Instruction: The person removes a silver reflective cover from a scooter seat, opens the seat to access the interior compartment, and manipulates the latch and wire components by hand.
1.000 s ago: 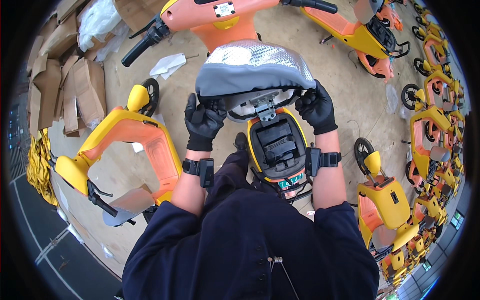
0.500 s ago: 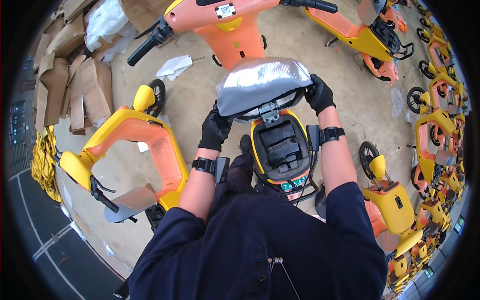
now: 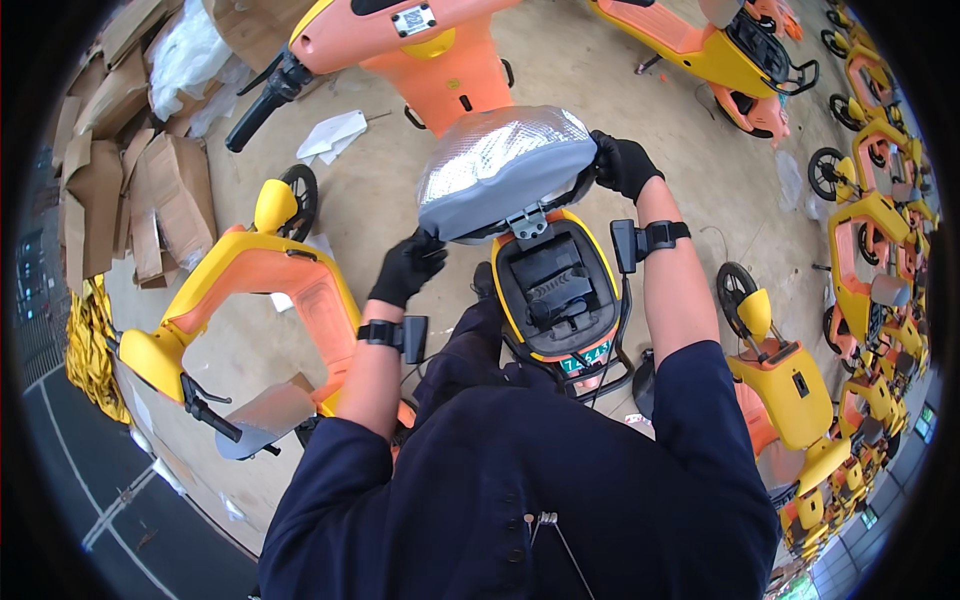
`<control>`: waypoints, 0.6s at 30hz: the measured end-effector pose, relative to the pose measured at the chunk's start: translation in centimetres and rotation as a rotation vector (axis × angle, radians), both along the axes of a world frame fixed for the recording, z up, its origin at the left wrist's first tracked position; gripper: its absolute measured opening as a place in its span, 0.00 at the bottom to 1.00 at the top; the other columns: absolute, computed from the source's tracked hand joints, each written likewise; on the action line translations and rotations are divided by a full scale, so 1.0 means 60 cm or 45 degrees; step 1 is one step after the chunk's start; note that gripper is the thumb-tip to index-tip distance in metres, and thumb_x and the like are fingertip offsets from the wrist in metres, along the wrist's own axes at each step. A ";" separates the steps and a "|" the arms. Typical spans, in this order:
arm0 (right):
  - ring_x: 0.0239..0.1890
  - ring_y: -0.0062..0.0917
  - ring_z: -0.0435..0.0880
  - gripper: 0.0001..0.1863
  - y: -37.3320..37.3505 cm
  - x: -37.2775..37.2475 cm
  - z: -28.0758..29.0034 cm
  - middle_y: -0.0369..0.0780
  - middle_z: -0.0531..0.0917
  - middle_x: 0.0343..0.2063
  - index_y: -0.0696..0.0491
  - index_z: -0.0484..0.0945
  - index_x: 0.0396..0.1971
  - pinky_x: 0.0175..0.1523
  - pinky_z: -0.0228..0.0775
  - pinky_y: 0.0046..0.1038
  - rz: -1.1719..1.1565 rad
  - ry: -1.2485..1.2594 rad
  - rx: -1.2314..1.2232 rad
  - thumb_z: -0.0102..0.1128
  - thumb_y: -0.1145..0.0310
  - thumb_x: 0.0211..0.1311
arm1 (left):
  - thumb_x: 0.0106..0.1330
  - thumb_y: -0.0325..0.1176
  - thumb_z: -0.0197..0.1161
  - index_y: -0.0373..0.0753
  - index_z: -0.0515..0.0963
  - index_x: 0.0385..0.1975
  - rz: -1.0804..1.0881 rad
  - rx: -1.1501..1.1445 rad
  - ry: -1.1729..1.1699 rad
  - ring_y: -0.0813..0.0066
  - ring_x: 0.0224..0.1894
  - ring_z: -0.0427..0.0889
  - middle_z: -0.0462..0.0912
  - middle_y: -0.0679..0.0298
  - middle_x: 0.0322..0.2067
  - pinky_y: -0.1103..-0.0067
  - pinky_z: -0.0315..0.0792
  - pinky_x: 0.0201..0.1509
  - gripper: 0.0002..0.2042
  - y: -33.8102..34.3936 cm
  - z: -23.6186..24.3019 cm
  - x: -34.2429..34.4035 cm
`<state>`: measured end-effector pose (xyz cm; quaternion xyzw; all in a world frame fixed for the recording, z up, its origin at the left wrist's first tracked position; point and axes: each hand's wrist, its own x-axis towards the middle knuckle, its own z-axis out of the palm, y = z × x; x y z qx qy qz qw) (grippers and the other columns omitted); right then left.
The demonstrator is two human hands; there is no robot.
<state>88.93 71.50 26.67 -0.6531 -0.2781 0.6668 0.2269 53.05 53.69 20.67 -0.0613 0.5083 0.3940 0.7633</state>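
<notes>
A raised seat [image 3: 505, 170] carries a quilted silver cover with a grey band along its lower side. My left hand [image 3: 410, 262], in a black glove, has curled fingers pinching the cover's lower left corner. My right hand [image 3: 625, 165], also gloved, grips the right edge, its fingertips partly hidden behind it. A metal hinge [image 3: 530, 222] shows under the seat. Below lies an open storage compartment [image 3: 550, 280] with black padded contents, in a yellow rim. The scooter's orange front panel [image 3: 450, 85] rises behind.
A yellow-and-orange scooter [image 3: 200, 260] stands at my left, others [image 3: 800, 400] in rows at right and another [image 3: 690, 40] at upper right. Cardboard [image 3: 95, 200], plastic film [image 3: 185, 70] and yellow material [image 3: 90, 350] lie at left. A white sheet [image 3: 330, 135] lies on the concrete floor.
The cover has come further round the seat, showing less band and more silver top. My left hand moved down from its half-second-ago position; my right hand moved up and left.
</notes>
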 end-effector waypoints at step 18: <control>0.10 0.18 0.63 0.13 -0.077 0.017 -0.083 0.32 0.65 0.09 0.55 0.74 0.19 0.16 0.57 0.20 -0.504 0.233 -0.045 0.50 0.62 0.55 | 0.53 0.43 0.61 0.38 0.67 0.51 -1.076 1.895 2.126 0.55 0.51 0.70 0.71 0.51 0.48 0.69 0.65 0.53 0.26 0.215 0.190 0.165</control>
